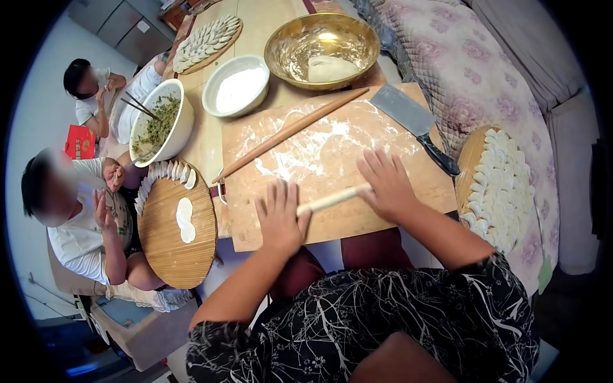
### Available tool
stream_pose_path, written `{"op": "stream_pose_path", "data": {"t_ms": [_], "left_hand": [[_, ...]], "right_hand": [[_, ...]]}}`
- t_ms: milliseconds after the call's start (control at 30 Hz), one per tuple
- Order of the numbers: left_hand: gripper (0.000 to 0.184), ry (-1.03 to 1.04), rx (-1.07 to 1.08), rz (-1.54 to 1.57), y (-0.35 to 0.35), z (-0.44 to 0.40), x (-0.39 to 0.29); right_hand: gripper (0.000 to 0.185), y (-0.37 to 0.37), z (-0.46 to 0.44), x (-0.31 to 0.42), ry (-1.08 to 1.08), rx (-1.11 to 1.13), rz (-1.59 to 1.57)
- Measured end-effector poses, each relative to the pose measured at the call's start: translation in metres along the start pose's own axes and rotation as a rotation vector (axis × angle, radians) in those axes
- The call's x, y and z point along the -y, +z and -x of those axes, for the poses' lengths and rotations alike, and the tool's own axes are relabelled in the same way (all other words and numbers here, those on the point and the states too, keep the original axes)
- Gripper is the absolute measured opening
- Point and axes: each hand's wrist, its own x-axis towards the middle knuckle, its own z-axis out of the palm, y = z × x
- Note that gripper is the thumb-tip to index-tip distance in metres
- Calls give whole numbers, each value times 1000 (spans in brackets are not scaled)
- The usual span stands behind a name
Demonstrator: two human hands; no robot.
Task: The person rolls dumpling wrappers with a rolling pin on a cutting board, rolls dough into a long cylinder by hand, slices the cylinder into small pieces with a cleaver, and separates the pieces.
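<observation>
Single head view, worn by the person at work; looks forward and steeply down. Wearer's patterned shirt (357,313) fills bottom centre, very near the lens. Right hand (281,214) and left hand (386,188) at mid-frame, a bit farther off, over the wooden board (408,198). Worktop (255,32) recedes to top centre. Very wide lens: curved dark border, bent edges. Side reach takes in two seated people (83,217) at left, quilted floral cover (440,57) at upper right.
</observation>
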Motion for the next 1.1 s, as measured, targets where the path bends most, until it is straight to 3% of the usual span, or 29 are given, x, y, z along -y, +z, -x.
{"op": "stream_pose_path", "data": {"t_ms": [100,167,233,300,367,433,533,600,667,733,800,867,1000,1100], "left_hand": [[66,48,93,72,-3,34,-3],[67,22,114,98,-4,30,-1],[74,-145,198,14,-7,-6,4],[75,-323,-67,64,-2,-52,21],[79,-472,-180,79,-2,-86,43],[79,-419,-209,13,1,-85,44],[78,-267,-273,-32,11,-56,36],[75,-107,-66,-80,5,-24,22],[68,-79,-87,-107,4,-5,11],[61,-51,-41,-83,0,1,-6],[60,116,-1,67,-1,4,-35],[62,265,62,102,19,5,-55],[58,62,36,30,11,-48,-52],[61,-180,-138,33,12,-96,-31]], "right_hand": [[67,-6,54,4,-74,124,9],[66,-6,41,-1,-45,144,12],[64,-7,3,-9,40,126,68],[62,-4,-51,-19,156,39,100],[61,0,-82,-31,208,-19,87],[62,2,-95,-36,223,-177,44],[64,3,-52,-29,57,-63,41],[63,-8,-9,-22,-17,-44,11],[62,-8,19,-10,-90,-29,-20],[65,-5,34,2,-16,2,-32],[64,-3,38,23,-46,15,-80],[65,13,28,40,-285,-5,-325],[64,20,-35,40,-177,-36,-146],[60,25,-82,27,10,-249,-51]]}}
